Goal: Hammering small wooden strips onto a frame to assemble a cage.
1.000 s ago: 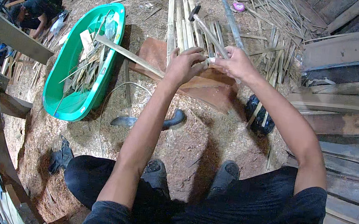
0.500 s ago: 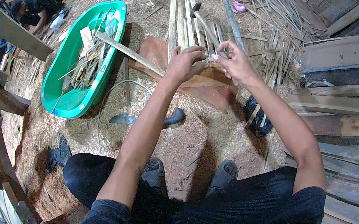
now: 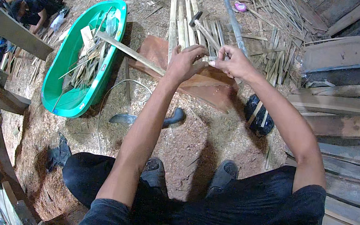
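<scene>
My left hand (image 3: pixel 187 62) is closed with its fingers bent round a small pale piece of wood (image 3: pixel 207 59), above the reddish-brown block. My right hand (image 3: pixel 231 63) meets it from the right, thumb and finger pinched at the piece's other end. A hammer (image 3: pixel 208 35) slants through the right hand, its dark head beyond the fingers and the handle's end showing below the palm. Several pale wood strips (image 3: pixel 172 27) lie just past my hands on the reddish-brown block (image 3: pixel 213 92). Fingers partly hide the small piece.
A green tub (image 3: pixel 48 88) of wood scraps stands left, with a long strip (image 3: pixel 133 54) reaching from it. A curved-handled saw (image 3: pixel 172 119) and black bundle (image 3: pixel 257 117) lie near. Planks (image 3: pixel 353 106) line the right; a co-worker (image 3: pixel 42 6) crouches far left. A pink tape measure (image 3: pixel 240 7) lies beyond.
My right hand has lowered slightly and its fingers have closed in toward the left hand. The hammer's head has shifted a little nearer with it. My left hand has hardly moved.
</scene>
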A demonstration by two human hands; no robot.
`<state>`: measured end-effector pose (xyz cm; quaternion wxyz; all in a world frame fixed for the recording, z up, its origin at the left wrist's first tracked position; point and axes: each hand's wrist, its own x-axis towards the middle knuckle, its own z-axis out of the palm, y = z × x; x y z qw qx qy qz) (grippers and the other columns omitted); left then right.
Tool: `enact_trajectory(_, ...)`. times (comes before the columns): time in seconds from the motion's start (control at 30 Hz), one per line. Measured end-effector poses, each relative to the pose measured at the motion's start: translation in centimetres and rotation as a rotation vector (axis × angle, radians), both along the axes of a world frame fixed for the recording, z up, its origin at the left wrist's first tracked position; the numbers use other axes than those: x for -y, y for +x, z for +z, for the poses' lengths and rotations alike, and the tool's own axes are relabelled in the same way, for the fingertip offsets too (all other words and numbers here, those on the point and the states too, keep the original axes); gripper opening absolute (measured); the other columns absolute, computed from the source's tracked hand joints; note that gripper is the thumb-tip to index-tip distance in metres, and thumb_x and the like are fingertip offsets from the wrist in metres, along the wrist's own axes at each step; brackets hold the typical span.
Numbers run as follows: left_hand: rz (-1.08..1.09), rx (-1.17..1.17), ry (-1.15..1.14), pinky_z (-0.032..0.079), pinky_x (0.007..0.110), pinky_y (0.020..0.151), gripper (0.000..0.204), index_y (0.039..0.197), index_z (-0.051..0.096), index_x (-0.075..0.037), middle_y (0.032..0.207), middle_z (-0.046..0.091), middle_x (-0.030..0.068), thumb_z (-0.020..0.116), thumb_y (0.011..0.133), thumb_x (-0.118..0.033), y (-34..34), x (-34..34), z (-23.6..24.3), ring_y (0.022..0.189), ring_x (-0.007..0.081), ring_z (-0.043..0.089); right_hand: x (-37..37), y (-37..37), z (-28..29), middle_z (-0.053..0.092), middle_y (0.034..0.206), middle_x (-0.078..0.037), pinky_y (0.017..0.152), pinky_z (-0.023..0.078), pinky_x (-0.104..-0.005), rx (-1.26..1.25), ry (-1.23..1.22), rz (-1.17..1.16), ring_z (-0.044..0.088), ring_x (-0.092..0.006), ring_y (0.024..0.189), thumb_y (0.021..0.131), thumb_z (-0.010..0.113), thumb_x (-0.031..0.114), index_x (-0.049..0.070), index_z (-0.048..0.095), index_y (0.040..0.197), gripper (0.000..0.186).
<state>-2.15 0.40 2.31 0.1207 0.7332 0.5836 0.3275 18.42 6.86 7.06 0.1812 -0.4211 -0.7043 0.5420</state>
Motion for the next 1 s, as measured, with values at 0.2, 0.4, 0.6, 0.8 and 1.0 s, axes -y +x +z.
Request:
enact_trajectory(0.2, -0.034, -0.002, -0.021, 0.028, 0.058, 0.108, 0.037, 0.120, 0.064, -0.020, 0.133, 0.061, 0.0001, 0.071, 0.085, -0.027, 0.3, 0.2, 0.5, 0.123, 0.0237, 0.057, -0.3, -1.0, -0.2, 0.051, 0.061, 0.002, 0.039, 0.034, -0.0251, -0.024, 0.012, 0.048, 0.048, -0.0062, 0.048, 0.080, 0.083, 0.013, 0.011, 0.042, 0.081, 0.040)
enact_trajectory(0.4, -0.049, -0.001, 0.022, 0.030, 0.057, 0.106, 0.033, 0.117, 0.067, -0.021, 0.128, 0.062, 0.0011, 0.071, 0.084, -0.024, -0.1, -0.1, 0.2, 0.120, 0.0243, 0.059, -0.3, -1.6, 0.6, 0.049, 0.058, 0.002, 0.038, 0.032, -0.0260, 0.056, -0.041, 0.074, 0.047, -0.0074, 0.046, 0.079, 0.084, 0.014, 0.010, 0.042, 0.083, 0.043)
enact_trajectory(0.6, -0.013, -0.037, 0.019, 0.030, 0.057, 0.106, 0.030, 0.113, 0.070, -0.022, 0.128, 0.062, 0.0009, 0.072, 0.084, -0.025, -0.3, -0.6, -0.7, 0.118, 0.0238, 0.060, -0.4, -1.6, -0.8, 0.052, 0.068, 0.002, 0.044, 0.037, -0.0254, 0.014, -0.021, 0.118, 0.049, -0.0064, 0.053, 0.085, 0.080, 0.020, 0.007, 0.051, 0.087, 0.031)
enact_trajectory(0.8, -0.027, -0.005, -0.031, 0.030, 0.057, 0.107, 0.020, 0.105, 0.073, -0.021, 0.126, 0.063, 0.0007, 0.071, 0.087, -0.028, 0.0, -0.2, 0.0, 0.115, 0.0227, 0.061, 0.8, -0.2, -1.6, 0.064, 0.088, -0.001, 0.082, 0.047, -0.0268, -0.037, 0.389, 0.046, 0.059, -0.0110, 0.088, 0.082, 0.081, 0.020, 0.005, 0.070, 0.106, 0.031)
enact_trajectory(1.0, -0.026, -0.017, -0.029, 0.030, 0.057, 0.106, 0.019, 0.102, 0.073, -0.022, 0.126, 0.063, 0.0012, 0.071, 0.086, -0.032, -0.1, -0.4, -0.2, 0.115, 0.0229, 0.061, 0.7, 0.7, -1.9, 0.070, 0.093, -0.007, 0.077, 0.050, -0.0314, 0.005, 0.440, 0.092, 0.063, -0.0158, 0.083, 0.083, 0.079, 0.021, 0.007, 0.075, 0.101, 0.024)
